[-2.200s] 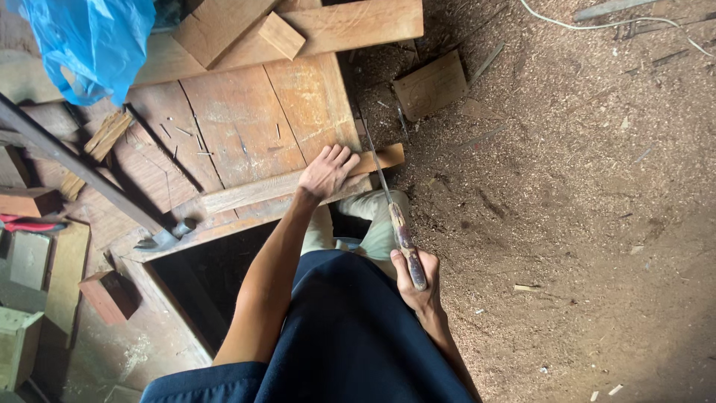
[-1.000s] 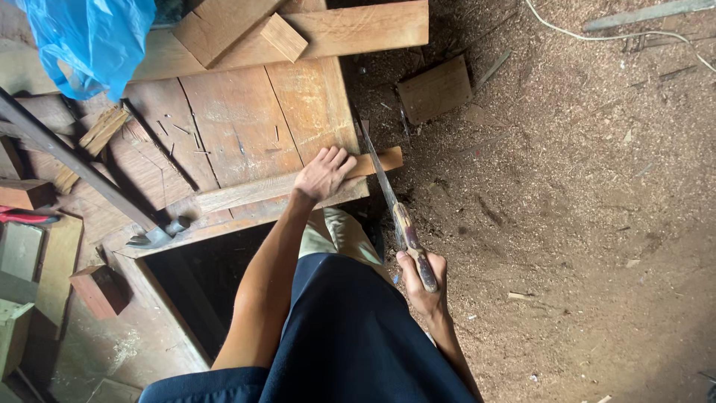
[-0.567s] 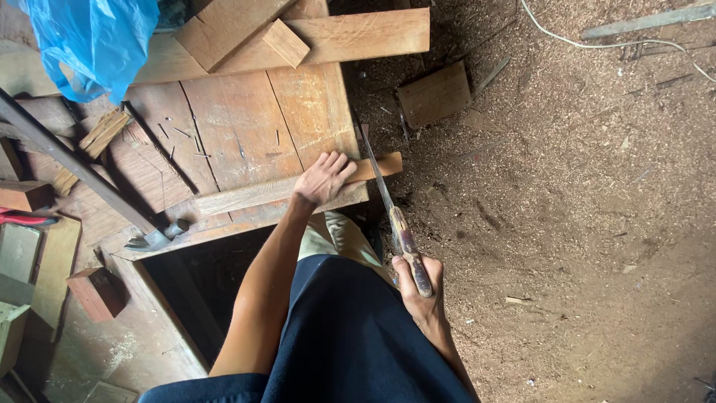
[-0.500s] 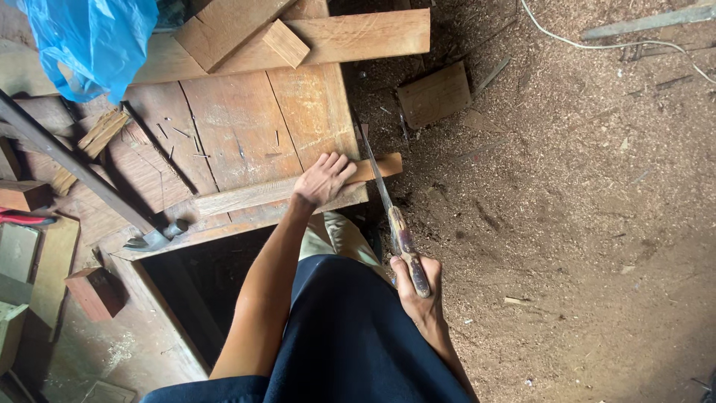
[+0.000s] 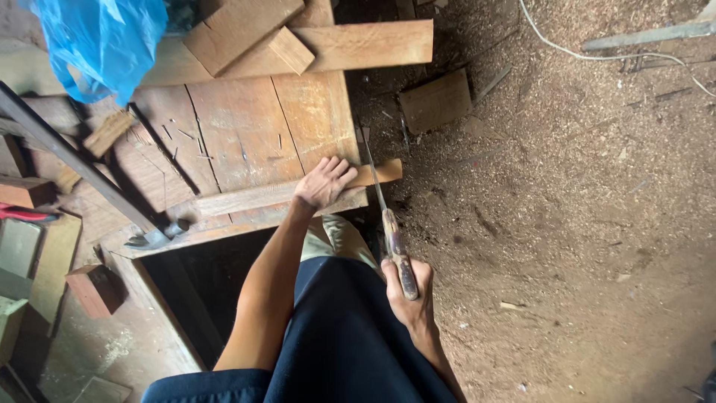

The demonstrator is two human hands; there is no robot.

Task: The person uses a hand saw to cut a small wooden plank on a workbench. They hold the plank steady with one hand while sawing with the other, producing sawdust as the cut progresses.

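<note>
- My left hand (image 5: 323, 183) lies flat, fingers spread, pressing the long pale wooden strip (image 5: 283, 195) on the worn plank counter (image 5: 246, 134).
- My right hand (image 5: 409, 291) grips the wooden-handled thin-bladed handsaw (image 5: 388, 224), its blade crossing the strip's overhanging end.

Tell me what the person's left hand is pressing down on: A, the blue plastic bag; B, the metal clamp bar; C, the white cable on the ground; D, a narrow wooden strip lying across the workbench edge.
D: the left hand lies flat on the narrow wooden strip at the workbench edge, while the right hand grips the handsaw whose blade meets the strip.
</note>
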